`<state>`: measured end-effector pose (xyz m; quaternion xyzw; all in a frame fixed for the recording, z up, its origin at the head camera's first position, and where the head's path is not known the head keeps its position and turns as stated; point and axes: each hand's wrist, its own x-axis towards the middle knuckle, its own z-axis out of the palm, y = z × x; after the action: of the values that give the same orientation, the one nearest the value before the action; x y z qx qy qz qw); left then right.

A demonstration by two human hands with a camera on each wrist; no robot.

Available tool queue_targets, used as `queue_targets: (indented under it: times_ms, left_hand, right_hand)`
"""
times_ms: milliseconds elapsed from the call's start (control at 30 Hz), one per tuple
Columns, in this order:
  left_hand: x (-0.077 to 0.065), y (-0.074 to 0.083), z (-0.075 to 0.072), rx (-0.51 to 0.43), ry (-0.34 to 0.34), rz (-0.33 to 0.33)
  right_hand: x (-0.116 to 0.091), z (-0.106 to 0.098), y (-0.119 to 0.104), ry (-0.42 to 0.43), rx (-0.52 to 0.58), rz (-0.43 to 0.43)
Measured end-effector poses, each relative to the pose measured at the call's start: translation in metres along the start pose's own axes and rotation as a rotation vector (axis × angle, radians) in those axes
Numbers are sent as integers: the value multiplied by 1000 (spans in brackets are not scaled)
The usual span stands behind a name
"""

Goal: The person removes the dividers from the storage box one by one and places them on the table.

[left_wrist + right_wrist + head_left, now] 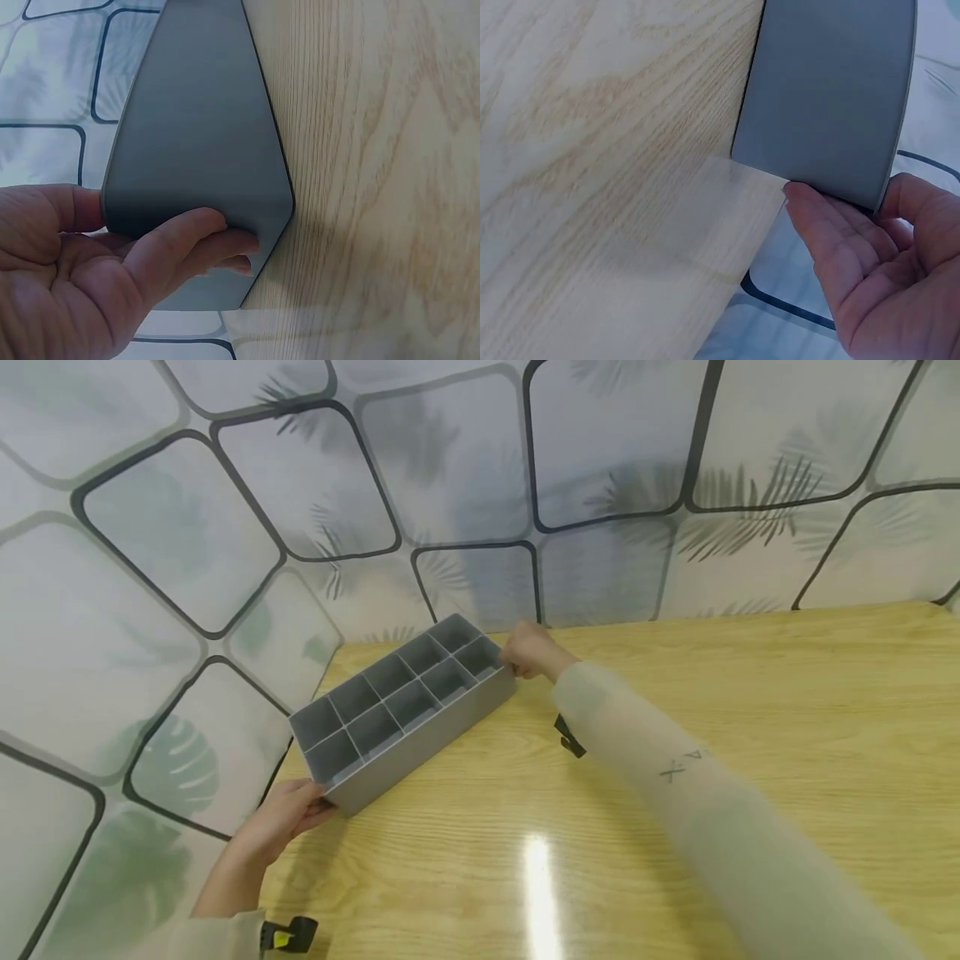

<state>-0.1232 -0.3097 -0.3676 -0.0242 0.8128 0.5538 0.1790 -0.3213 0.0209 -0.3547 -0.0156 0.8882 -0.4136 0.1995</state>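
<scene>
Organizer box point(405, 714), gray and divided into ten compartments, sat at a slant in the back left corner of a wood-grain surface point(712, 710), its base seemingly resting there. A person's left hand point(281, 818) gripped the near end, thumb at the rim and fingers along the outer wall, while the right hand point(532, 650) pinched the far end between thumb and fingers. Slippage looked the likeliest trouble: both holds were at the ends, and the walls appeared smooth and thin, so a loosened thumb on either side could have let that end drop or swing. Uneven pull posed another risk, since one hand working harder than the other might have twisted the box or flexed a wall. Fingers outside the ends also risked being squeezed if the box were pushed toward the patterned backdrop point(615, 443), which hung close behind and to the left. A shove too far that way could have carried a corner past the edge of the surface. Black wrist gear point(291, 935) beside the left cuff, and the long pale sleeve point(712, 810) on the right arm, seemed liable to brush the rim if either wrist dipped.
</scene>
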Motion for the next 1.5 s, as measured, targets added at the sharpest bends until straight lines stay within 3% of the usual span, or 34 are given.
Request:
queue_targets:
  times_ms: [300,567,767,1067,1500]
  left_hand:
    - [3,4,6,21,-4,-15]
    - [11,9,11,76,-19,-67]
    - [19,13,15,145,16,-97]
    - [25,16,17,197,29,-149]
    - [33,22,26,226,18,-111]
  right_hand:
    - [-13,-8,3,-7,-234,-39]
    - [-16,-13,5,-111,-383,-23]
    - [-21,-17,9,-141,-376,29]
    - [-29,-27,14,-223,-404,32]
    - [-35,-41,28,-371,-432,88]
